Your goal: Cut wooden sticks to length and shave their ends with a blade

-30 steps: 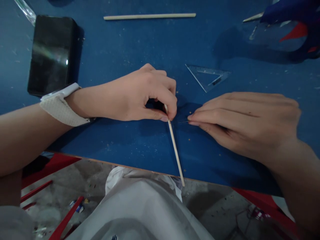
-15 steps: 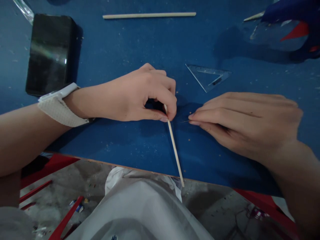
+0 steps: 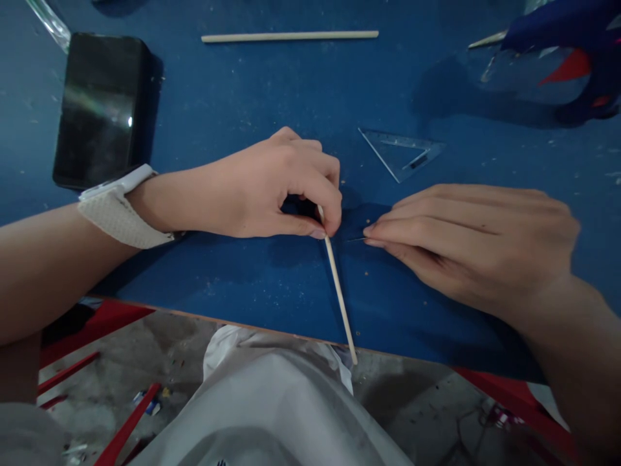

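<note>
Between thumb and index finger, my left hand [image 3: 291,188] pinches a thin pale wooden stick [image 3: 340,301] near its upper end. The stick slants down toward me, and its lower tip reaches past the front edge of the blue table [image 3: 272,278]. To the right of it, my right hand [image 3: 466,243] pinches a very thin needle-like piece [image 3: 356,239], whose tip points left toward the stick without touching it. Much of that piece is hidden by the fingers.
A second wooden stick [image 3: 291,37] lies at the back. A clear set square [image 3: 402,152] rests above my right hand. At the back left sits a black box-shaped object [image 3: 99,110]; a blue glue gun [image 3: 557,32] is at the back right.
My right hand has shifted slightly left with the thin piece. My left hand holds the stick nearly as before. The view has moved a little.
</note>
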The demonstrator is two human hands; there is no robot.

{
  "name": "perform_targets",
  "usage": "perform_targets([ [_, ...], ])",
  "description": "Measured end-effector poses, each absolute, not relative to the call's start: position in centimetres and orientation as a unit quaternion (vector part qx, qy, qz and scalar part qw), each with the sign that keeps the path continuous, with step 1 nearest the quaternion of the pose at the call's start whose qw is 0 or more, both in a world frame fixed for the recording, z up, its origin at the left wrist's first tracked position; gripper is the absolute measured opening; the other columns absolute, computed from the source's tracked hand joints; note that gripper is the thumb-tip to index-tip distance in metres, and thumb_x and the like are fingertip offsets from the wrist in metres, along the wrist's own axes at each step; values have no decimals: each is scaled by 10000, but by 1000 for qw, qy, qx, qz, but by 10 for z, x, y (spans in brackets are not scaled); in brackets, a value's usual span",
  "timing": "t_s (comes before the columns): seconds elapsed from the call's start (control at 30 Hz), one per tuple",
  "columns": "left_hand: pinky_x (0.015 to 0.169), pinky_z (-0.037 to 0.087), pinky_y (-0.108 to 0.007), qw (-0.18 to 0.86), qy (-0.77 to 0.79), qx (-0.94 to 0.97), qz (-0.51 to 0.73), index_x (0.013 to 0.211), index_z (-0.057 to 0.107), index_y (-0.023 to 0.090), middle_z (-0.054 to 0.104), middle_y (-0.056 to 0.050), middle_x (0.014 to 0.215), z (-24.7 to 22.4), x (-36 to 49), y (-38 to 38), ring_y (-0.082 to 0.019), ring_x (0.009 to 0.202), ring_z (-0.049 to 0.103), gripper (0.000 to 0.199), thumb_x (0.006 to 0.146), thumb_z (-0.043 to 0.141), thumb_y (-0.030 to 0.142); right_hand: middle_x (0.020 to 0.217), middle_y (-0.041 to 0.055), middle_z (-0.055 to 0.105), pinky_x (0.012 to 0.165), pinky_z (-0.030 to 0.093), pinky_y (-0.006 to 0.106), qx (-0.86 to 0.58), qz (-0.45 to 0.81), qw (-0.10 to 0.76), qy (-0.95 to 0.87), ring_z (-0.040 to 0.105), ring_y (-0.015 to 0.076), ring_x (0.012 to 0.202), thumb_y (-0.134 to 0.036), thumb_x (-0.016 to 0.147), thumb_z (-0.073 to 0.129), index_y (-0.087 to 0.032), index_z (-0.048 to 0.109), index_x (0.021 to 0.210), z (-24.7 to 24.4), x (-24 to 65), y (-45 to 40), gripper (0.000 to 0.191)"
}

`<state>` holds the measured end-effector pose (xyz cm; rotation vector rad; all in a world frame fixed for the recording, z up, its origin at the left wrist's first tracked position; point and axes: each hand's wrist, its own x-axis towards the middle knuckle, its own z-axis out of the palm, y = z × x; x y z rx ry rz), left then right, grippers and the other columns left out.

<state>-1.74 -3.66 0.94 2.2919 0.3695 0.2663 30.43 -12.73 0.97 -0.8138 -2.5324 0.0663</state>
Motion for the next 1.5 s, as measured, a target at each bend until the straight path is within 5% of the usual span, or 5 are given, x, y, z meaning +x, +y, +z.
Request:
perform_targets([
  [0.77,1302,438,-480,380,183,902,93,1153,975,438,919,25,1193,6,-21,-39,-236,1181,804,374,1321,644,487,1078,-59,962,817,648,327,-284,22,253,-925,892,165,921,-173,1237,864,-272,862,1145,11,300,-125,135],
  [1.23,1312,500,-474,385,168,901,107,1168,989,448,944,-2,1211,1,-21,-36,-259,1177,835,320,1308,711,524,1118,-109,974,778,690,354,-301,18,227,-926,928,185,917,-166,1227,859,-354,898,1126,13,303,-128,217],
  [1.5,1322,476,-496,386,165,902,103,1150,985,460,922,-1,1148,1,-21,-35,-259,1147,812,351,1316,686,539,1032,-69,953,810,712,324,-265,9,255,-930,903,170,923,-95,1211,859,-279,859,1136,12,301,-123,198],
])
